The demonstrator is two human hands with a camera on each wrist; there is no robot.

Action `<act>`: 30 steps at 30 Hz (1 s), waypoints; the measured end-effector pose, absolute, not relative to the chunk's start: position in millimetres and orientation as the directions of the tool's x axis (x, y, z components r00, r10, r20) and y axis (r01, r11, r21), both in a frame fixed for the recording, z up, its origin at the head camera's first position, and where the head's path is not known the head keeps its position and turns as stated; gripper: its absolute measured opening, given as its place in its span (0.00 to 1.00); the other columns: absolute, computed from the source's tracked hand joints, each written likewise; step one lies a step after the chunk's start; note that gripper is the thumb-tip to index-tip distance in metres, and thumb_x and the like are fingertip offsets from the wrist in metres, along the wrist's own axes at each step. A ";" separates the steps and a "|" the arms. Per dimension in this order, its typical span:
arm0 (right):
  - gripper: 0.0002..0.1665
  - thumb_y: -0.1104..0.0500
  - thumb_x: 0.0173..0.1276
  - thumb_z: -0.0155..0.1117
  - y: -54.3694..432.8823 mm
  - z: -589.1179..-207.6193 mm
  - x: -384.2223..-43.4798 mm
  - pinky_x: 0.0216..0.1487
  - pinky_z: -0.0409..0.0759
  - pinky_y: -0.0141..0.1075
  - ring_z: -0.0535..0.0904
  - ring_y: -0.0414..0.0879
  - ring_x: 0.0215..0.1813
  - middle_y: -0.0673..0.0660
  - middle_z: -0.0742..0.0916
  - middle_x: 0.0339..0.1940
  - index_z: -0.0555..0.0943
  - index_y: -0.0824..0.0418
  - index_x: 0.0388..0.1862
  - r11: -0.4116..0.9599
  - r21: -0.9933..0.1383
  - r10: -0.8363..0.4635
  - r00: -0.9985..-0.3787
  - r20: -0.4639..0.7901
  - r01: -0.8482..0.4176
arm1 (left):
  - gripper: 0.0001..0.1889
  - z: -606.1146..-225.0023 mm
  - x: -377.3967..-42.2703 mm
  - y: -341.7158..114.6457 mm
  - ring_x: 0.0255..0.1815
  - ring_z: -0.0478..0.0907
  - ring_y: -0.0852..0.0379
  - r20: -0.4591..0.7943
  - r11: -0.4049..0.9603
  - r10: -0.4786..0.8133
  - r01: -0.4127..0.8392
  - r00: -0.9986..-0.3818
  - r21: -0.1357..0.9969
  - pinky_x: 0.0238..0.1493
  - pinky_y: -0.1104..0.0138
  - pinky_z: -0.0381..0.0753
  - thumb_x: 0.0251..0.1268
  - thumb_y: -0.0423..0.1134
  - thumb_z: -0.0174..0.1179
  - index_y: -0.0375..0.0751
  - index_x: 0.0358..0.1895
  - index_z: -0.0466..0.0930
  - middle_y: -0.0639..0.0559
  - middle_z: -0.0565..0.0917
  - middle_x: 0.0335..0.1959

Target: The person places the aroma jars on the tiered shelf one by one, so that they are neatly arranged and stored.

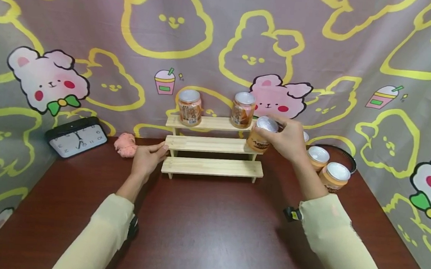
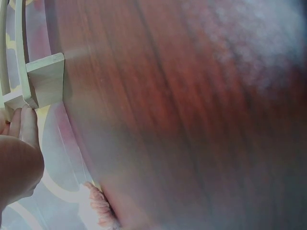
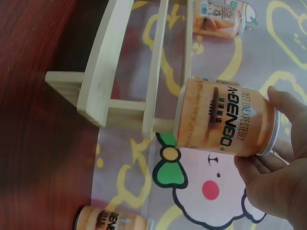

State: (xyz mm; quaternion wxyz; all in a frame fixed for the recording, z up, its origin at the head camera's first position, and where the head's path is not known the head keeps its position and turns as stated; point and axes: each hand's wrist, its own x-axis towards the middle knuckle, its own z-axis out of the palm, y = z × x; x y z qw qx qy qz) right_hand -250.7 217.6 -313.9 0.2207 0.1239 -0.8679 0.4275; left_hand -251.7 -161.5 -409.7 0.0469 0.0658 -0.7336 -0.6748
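A three-tier wooden display rack [image 1: 212, 167] stands towards the back of the table. My left hand [image 1: 147, 159] pinches the left end of its middle shelf; in the left wrist view, fingertips [image 2: 29, 115] lie right at the shelf's end. With thumb and fingers round its silver-lidded end, my right hand [image 1: 288, 137] grips an orange-brown drink can [image 3: 225, 117]. That can is upright at the right end of the middle shelf, overlapping it in the head view. Two similar cans stand on the top shelf, one left [image 1: 190, 108] and one right [image 1: 242, 111].
Right of the rack, more cans [image 1: 334, 177] stand on the table, partly behind my right forearm. A dark ring-shaped object [image 1: 346, 156] lies behind them. At the left are a pink crumpled item [image 1: 125, 145] and a black-framed clock [image 1: 76, 137]. Patterned cloth [image 1: 223, 45] hangs behind.
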 end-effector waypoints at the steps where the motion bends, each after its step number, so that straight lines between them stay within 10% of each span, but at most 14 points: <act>1: 0.27 0.55 0.57 0.82 215.6 -313.4 -250.8 0.31 0.75 0.21 0.82 0.52 0.41 0.65 0.89 0.47 0.87 0.67 0.53 0.599 -0.686 -0.035 -0.869 0.493 -0.413 | 0.20 -410.0 -252.0 -161.9 0.59 0.80 0.37 -0.018 0.086 -0.162 -0.032 -0.987 0.996 0.57 0.61 0.85 0.75 0.34 0.60 0.26 0.64 0.74 0.34 0.77 0.63; 20: 0.34 0.53 0.56 0.83 182.0 -317.0 -247.3 0.40 0.87 0.43 0.84 0.52 0.47 0.64 0.88 0.52 0.84 0.68 0.58 0.583 -0.683 -0.090 -0.870 0.485 -0.441 | 0.22 -410.1 -250.3 -163.1 0.60 0.79 0.41 -0.031 0.085 -0.156 -0.045 -0.987 0.995 0.58 0.64 0.84 0.76 0.34 0.60 0.25 0.66 0.72 0.35 0.75 0.65; 30: 0.31 0.53 0.56 0.83 170.4 -320.5 -244.2 0.36 0.86 0.39 0.84 0.51 0.43 0.63 0.89 0.47 0.86 0.67 0.55 0.551 -0.701 -0.106 -0.871 0.479 -0.453 | 0.21 -412.2 -249.7 -161.6 0.58 0.80 0.40 0.002 0.080 -0.154 -0.011 -0.988 0.997 0.58 0.60 0.84 0.75 0.33 0.60 0.24 0.64 0.73 0.34 0.76 0.63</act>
